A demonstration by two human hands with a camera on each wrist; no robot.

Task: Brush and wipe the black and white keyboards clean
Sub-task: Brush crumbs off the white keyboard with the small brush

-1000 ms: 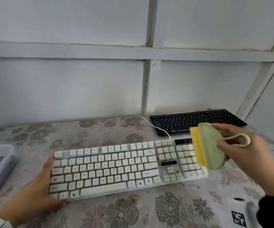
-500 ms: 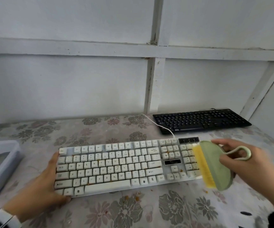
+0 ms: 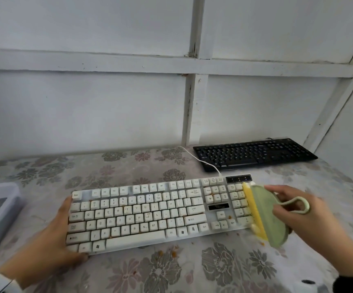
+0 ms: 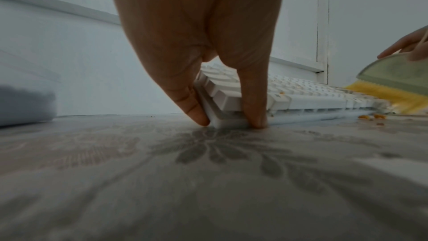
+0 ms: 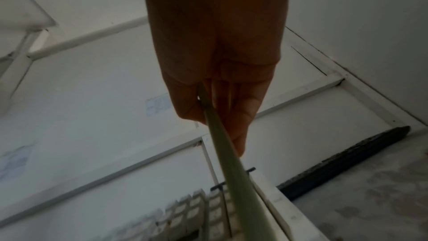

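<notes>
I see my left hand (image 3: 50,235) at lower left of the frame, fingers and thumb clamped on the left end of the white plastic keyboard (image 3: 150,210), which lies across the middle of the floral-patterned tabletop (image 3: 213,269); my right hand (image 3: 302,210) at right grips the pale green brush with yellow bristles (image 3: 264,216), bristles down on the keyboard's right end, over the number pad; orange crumbs (image 3: 171,253) dot the keys and the tabletop just below; the black keyboard (image 3: 253,154) sits upper right, by the wall; a grey plastic tray (image 3: 0,210) shows at the left edge.
</notes>
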